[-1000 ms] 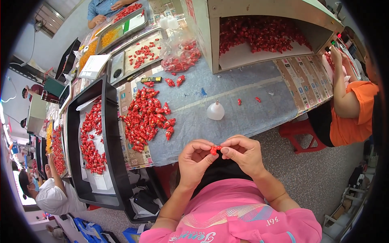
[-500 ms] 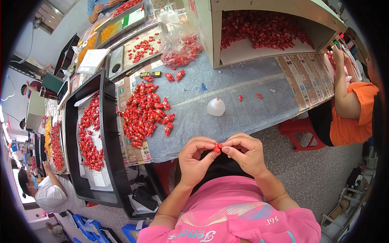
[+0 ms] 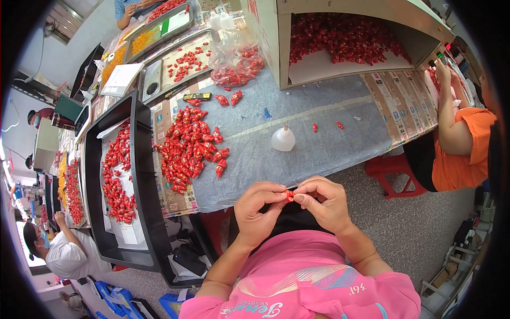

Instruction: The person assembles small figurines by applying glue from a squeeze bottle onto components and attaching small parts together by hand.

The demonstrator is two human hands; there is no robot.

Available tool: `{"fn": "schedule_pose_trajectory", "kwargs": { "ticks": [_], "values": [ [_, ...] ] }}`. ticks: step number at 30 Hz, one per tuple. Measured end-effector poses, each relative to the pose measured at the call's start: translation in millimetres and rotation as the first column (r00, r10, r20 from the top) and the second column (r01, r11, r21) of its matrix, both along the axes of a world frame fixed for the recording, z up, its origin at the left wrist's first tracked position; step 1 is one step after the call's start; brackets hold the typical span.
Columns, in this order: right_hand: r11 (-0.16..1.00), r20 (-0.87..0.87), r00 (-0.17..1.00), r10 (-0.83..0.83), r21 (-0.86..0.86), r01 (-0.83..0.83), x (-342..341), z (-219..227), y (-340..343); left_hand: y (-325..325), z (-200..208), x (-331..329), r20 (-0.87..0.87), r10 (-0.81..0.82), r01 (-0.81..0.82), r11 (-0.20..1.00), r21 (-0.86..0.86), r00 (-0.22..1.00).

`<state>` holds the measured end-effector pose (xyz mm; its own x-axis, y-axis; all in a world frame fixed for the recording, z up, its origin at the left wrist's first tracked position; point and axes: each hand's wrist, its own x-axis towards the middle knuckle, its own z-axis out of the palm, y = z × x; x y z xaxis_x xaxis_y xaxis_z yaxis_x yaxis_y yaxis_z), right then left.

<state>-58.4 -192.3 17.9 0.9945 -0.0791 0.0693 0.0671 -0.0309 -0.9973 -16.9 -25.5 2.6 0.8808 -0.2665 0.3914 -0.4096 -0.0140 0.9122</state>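
Observation:
A small red plastic figure (image 3: 289, 195) is pinched between the fingertips of both my hands, just off the table's near edge and above my lap. My left hand (image 3: 260, 208) grips its left side with thumb and forefinger. From the other side, my right hand (image 3: 323, 203) closes thumb and forefinger on it, and the fingers partly cover it. Beyond my hands, a white squeeze bottle (image 3: 283, 139) with a thin tip stands upright on the grey cloth (image 3: 244, 159). A heap of similar red figures (image 3: 188, 146) lies to the left of the bottle.
A black tray (image 3: 143, 175) with red pieces stands at the left. Two small red parts (image 3: 315, 127) lie right of the bottle. An open-fronted box (image 3: 284, 48) holds many red pieces. A bag of red pieces (image 3: 236, 72) sits behind. A co-worker in orange (image 3: 462, 149) is at the right.
The red figure has turned a little between my fingertips and shifted slightly to the right. My left fingers have moved slightly with it. The things on the table lie as before.

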Motion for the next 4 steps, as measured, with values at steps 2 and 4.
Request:
{"fn": "schedule_pose_trajectory", "kwargs": {
  "ticks": [2, 4],
  "values": [
    [0.999, 0.035, 0.999, 0.004, -0.032, -0.003, 0.1, -3.6, -0.3, -0.4, 0.2, -0.3, 0.002, 0.010, -0.010, 1.000, 0.007, 1.000],
    [0.999, 0.077, 0.997, 0.024, -0.045, -0.020, -0.1, -5.6, -1.5, -0.4, 0.3, -0.7, 0.004, 0.019, -0.019, 1.000, 0.014, 1.000]
  ]
}}
